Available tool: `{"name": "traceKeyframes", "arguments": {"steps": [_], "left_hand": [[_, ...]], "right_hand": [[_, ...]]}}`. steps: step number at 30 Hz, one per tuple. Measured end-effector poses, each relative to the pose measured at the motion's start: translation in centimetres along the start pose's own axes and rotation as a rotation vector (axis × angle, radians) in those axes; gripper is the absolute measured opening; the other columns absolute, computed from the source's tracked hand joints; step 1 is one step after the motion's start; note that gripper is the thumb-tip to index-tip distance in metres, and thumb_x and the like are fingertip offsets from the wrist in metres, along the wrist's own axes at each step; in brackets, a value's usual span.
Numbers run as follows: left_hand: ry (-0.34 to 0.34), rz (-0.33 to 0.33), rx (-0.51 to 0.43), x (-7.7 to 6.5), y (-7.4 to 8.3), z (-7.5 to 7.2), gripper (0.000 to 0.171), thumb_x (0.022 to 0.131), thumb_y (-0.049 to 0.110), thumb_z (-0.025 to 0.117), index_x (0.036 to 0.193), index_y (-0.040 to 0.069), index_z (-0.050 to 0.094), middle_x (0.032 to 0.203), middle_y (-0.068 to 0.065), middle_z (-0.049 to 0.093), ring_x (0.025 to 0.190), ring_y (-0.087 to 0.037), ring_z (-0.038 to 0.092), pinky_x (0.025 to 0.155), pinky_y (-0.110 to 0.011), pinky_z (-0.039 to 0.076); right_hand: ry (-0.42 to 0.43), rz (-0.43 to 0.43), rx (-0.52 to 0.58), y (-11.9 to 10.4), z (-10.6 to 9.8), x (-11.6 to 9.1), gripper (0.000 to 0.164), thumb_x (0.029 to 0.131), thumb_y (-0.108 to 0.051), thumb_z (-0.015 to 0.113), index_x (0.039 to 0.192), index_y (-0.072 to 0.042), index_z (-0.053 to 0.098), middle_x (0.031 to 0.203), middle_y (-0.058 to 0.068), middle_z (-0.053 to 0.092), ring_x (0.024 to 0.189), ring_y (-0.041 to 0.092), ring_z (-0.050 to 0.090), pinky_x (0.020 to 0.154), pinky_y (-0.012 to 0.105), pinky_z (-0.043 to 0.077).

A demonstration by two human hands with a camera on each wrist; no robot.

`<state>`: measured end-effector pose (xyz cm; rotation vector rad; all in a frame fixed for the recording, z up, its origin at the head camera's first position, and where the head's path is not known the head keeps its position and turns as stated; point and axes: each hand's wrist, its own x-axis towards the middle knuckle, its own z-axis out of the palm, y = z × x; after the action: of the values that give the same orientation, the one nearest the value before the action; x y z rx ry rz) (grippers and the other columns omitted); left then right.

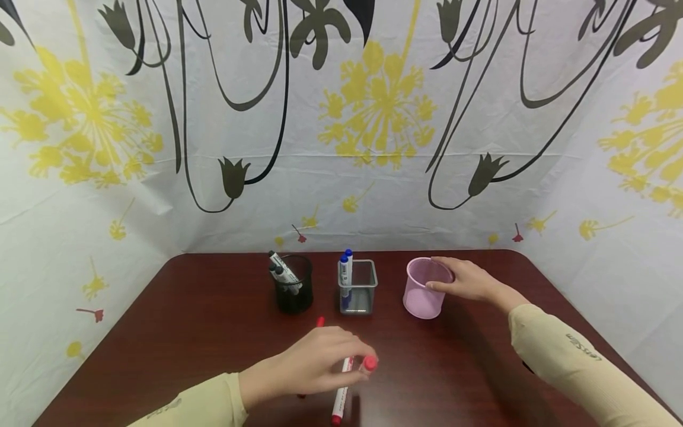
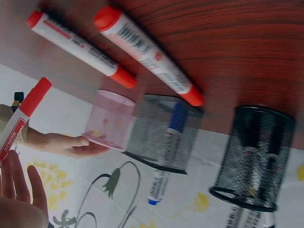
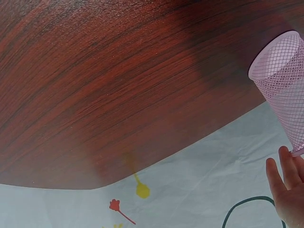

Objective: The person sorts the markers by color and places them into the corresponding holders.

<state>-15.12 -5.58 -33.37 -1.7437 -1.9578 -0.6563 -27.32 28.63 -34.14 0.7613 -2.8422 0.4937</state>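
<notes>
My left hand [image 1: 315, 363] pinches a red-capped white marker [image 2: 24, 113] above the table; its red end [image 1: 369, 363] points forward and right in the head view. Below that hand lie two more red markers on the tabletop, one red marker [image 1: 340, 402] and another red marker [image 2: 145, 53] mostly hidden by the hand in the head view. With thumb and fingers at the rim, my right hand [image 1: 469, 279] holds a pink mesh pen cup [image 1: 423, 299] that stands upright with its opening up.
A square grey mesh holder [image 1: 365, 300] with blue markers [image 1: 345, 273] stands left of the pink cup. Farther left is a round black mesh cup [image 1: 295, 303] holding several black markers [image 1: 284, 270]. A patterned cloth [image 1: 384, 207] hangs behind the dark wooden table [image 1: 187, 338].
</notes>
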Motion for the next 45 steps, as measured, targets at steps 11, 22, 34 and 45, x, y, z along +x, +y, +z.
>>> {"name": "traceKeyframes", "arguments": {"steps": [11, 22, 34, 45], "left_hand": [[-0.001, -0.068, -0.162, 3.4, -0.8, 0.8, 0.022, 0.081, 0.018, 0.064, 0.101, 0.011, 0.06, 0.094, 0.007, 0.061, 0.09, 0.005, 0.05, 0.08, -0.013, 0.038], [-0.016, -0.283, -0.342, 5.5, -3.3, 1.2, 0.026, 0.081, 0.019, 0.065, 0.105, 0.01, 0.057, 0.09, 0.007, 0.061, 0.082, 0.002, 0.051, 0.073, -0.015, 0.041], [0.009, -0.337, -0.392, 7.8, -4.9, 1.1, 0.027, 0.081, 0.017, 0.065, 0.105, 0.007, 0.059, 0.089, 0.0, 0.063, 0.084, 0.0, 0.053, 0.077, -0.019, 0.042], [0.041, -0.47, -0.451, 9.9, -6.6, 1.0, 0.031, 0.084, 0.021, 0.061, 0.113, 0.007, 0.057, 0.095, 0.001, 0.062, 0.082, -0.002, 0.055, 0.071, -0.021, 0.045]], "right_hand": [[-0.001, 0.005, 0.001, 0.0, 0.0, 0.0, 0.072, 0.077, -0.052, 0.06, 0.123, 0.002, 0.047, 0.114, 0.017, 0.053, 0.101, 0.03, 0.051, 0.082, 0.046, 0.039], [-0.007, 0.008, 0.009, 0.0, -0.1, 0.0, 0.073, 0.076, -0.053, 0.06, 0.123, 0.002, 0.047, 0.114, 0.017, 0.053, 0.101, 0.03, 0.051, 0.082, 0.046, 0.039], [-0.001, -0.001, 0.026, 0.1, 0.1, 0.0, 0.074, 0.076, -0.053, 0.06, 0.123, 0.003, 0.047, 0.113, 0.017, 0.054, 0.098, 0.029, 0.053, 0.081, 0.046, 0.041], [0.001, -0.002, 0.043, -0.1, 0.0, 0.1, 0.073, 0.075, -0.052, 0.062, 0.122, 0.002, 0.049, 0.111, 0.015, 0.055, 0.095, 0.026, 0.054, 0.078, 0.045, 0.042]]}}
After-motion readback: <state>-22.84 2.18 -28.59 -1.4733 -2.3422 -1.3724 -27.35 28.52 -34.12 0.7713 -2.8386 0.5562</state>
